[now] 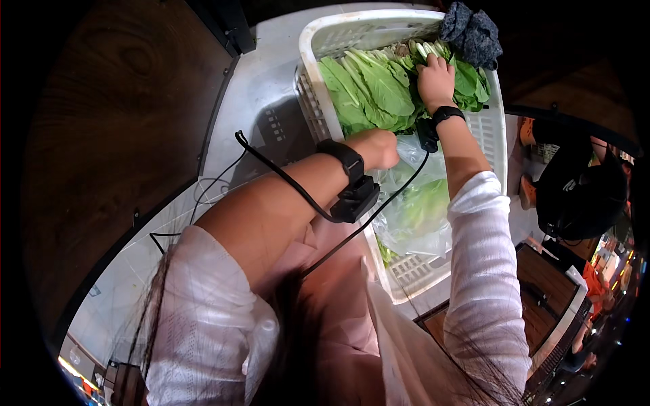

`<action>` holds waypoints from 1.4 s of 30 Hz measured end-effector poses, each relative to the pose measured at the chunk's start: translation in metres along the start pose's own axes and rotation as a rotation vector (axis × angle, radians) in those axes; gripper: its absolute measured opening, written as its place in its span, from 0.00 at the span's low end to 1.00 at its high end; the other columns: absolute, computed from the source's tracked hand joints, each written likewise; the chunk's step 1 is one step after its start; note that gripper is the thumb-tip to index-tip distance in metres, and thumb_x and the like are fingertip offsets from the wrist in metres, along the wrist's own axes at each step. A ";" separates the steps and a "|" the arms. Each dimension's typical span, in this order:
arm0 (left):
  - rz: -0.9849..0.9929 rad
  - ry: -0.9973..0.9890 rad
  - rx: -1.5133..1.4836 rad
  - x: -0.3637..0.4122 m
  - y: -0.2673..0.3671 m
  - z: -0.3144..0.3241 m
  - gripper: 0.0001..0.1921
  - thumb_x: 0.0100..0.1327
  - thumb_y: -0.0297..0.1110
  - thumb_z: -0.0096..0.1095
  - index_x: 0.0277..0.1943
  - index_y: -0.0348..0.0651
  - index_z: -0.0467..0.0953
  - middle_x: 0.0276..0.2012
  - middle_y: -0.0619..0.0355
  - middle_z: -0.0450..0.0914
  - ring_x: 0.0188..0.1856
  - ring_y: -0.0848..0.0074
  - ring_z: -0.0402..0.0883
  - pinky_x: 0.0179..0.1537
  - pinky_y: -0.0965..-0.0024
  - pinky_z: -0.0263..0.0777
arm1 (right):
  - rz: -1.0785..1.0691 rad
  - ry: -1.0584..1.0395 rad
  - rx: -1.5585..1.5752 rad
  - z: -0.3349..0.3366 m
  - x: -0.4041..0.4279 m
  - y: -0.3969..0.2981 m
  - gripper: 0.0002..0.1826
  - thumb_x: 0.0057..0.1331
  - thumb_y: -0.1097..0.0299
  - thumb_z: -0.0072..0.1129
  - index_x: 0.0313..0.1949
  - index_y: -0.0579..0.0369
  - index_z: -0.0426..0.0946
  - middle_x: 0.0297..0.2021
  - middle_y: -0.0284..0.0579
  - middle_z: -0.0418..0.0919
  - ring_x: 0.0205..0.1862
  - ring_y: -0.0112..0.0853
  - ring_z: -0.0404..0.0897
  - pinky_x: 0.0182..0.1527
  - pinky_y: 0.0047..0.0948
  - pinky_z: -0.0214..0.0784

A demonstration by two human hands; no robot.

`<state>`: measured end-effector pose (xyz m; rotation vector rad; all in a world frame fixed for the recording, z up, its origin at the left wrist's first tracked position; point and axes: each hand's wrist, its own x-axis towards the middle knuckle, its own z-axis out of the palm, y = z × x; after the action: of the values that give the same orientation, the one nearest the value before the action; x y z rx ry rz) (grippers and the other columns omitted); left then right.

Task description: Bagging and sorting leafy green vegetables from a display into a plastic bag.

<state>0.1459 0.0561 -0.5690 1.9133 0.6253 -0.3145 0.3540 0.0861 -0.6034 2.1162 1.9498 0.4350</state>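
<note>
A white plastic crate [315, 45] stands before me with green leafy vegetables [378, 89] laid across its far part. My right hand [436, 78] reaches in among the pale stems at the far right; its fingertips are on the stems, and whether they grip them I cannot tell. Over the near edge of the leaves is my left hand [378, 147], its fingers curled and turned from view, so what it holds is hidden. Clear plastic bags [416, 213] with green vegetables inside lie in the nearer part of the crate.
A dark grey cloth [472, 35] hangs on the crate's far right corner. Black cables [284, 175] run from the devices on my wrists. Dark wooden panels [122, 76] stand at the left. Beyond the crate on the right is a person in black with orange shoes [528, 192].
</note>
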 end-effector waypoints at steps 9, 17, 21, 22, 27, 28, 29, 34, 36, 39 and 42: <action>0.066 0.063 -0.044 0.004 -0.011 0.010 0.15 0.47 0.36 0.52 0.27 0.29 0.76 0.25 0.37 0.74 0.29 0.49 0.75 0.33 0.56 0.68 | 0.124 -0.131 0.067 -0.006 0.048 -0.006 0.21 0.55 0.46 0.52 0.32 0.52 0.80 0.39 0.41 0.75 0.46 0.38 0.70 0.47 0.39 0.58; 0.182 0.200 -0.057 0.009 -0.022 0.014 0.12 0.45 0.34 0.53 0.22 0.30 0.75 0.23 0.36 0.74 0.29 0.47 0.75 0.33 0.55 0.68 | 0.378 -0.222 0.128 0.015 0.073 -0.030 0.20 0.53 0.49 0.55 0.35 0.51 0.80 0.43 0.43 0.76 0.49 0.40 0.71 0.52 0.38 0.60; 0.153 0.199 -0.091 0.006 -0.015 0.012 0.13 0.47 0.35 0.54 0.25 0.29 0.75 0.24 0.36 0.74 0.30 0.48 0.75 0.35 0.56 0.68 | 0.373 -0.111 0.370 0.036 0.063 -0.016 0.17 0.53 0.54 0.56 0.32 0.55 0.79 0.34 0.49 0.78 0.39 0.44 0.76 0.41 0.38 0.69; 0.151 0.200 -0.093 0.006 -0.014 0.012 0.13 0.47 0.35 0.54 0.25 0.29 0.75 0.24 0.36 0.74 0.30 0.48 0.75 0.35 0.56 0.68 | 0.363 -0.069 0.477 0.037 0.060 -0.016 0.16 0.53 0.55 0.56 0.31 0.56 0.78 0.32 0.50 0.78 0.37 0.44 0.76 0.40 0.39 0.69; 0.052 0.083 -0.050 0.003 -0.010 0.009 0.13 0.47 0.34 0.53 0.27 0.30 0.75 0.26 0.37 0.75 0.32 0.49 0.75 0.36 0.57 0.69 | 0.392 0.007 0.604 0.032 0.052 -0.026 0.16 0.53 0.58 0.56 0.34 0.59 0.75 0.29 0.53 0.78 0.33 0.47 0.76 0.37 0.41 0.69; 0.052 0.082 -0.048 0.003 -0.010 0.009 0.13 0.47 0.34 0.53 0.27 0.30 0.75 0.26 0.37 0.75 0.32 0.49 0.75 0.36 0.57 0.69 | 0.401 -0.065 0.580 0.029 0.054 -0.026 0.20 0.53 0.55 0.57 0.37 0.59 0.74 0.30 0.52 0.78 0.34 0.45 0.77 0.37 0.41 0.70; 0.054 0.096 -0.063 0.002 -0.010 0.009 0.13 0.48 0.34 0.53 0.27 0.30 0.75 0.27 0.37 0.75 0.33 0.49 0.75 0.36 0.57 0.69 | 0.402 -0.064 0.581 0.026 0.057 -0.028 0.20 0.53 0.55 0.57 0.37 0.59 0.74 0.30 0.52 0.78 0.34 0.45 0.77 0.37 0.41 0.70; 0.084 0.136 -0.050 0.006 -0.012 0.009 0.13 0.47 0.34 0.52 0.27 0.30 0.75 0.27 0.37 0.75 0.33 0.49 0.75 0.37 0.57 0.69 | 0.383 -0.230 0.367 0.022 0.068 -0.035 0.20 0.53 0.48 0.57 0.32 0.53 0.79 0.33 0.47 0.79 0.37 0.40 0.78 0.39 0.37 0.70; 0.088 0.113 -0.036 0.007 -0.011 0.008 0.13 0.47 0.35 0.52 0.27 0.30 0.75 0.27 0.36 0.75 0.33 0.49 0.75 0.37 0.57 0.68 | 0.324 -0.150 0.287 0.027 0.068 -0.033 0.20 0.53 0.48 0.56 0.32 0.52 0.79 0.33 0.47 0.79 0.38 0.40 0.78 0.40 0.37 0.70; 0.083 0.084 -0.058 0.007 -0.012 0.007 0.14 0.47 0.35 0.52 0.27 0.30 0.75 0.27 0.36 0.75 0.34 0.48 0.75 0.37 0.57 0.68 | 0.419 -0.183 0.498 0.028 0.070 -0.028 0.21 0.54 0.47 0.55 0.34 0.53 0.79 0.36 0.47 0.79 0.39 0.41 0.78 0.43 0.37 0.69; 0.118 0.113 -0.096 0.008 -0.013 0.008 0.14 0.47 0.35 0.52 0.26 0.30 0.75 0.26 0.36 0.74 0.33 0.47 0.75 0.37 0.56 0.68 | 0.493 -0.381 0.520 0.025 0.074 -0.026 0.21 0.55 0.48 0.54 0.37 0.52 0.79 0.40 0.47 0.78 0.42 0.41 0.77 0.44 0.37 0.69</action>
<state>0.1454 0.0553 -0.5860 1.8761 0.5882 -0.1000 0.3444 0.1633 -0.6316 2.7452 1.4176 -0.4312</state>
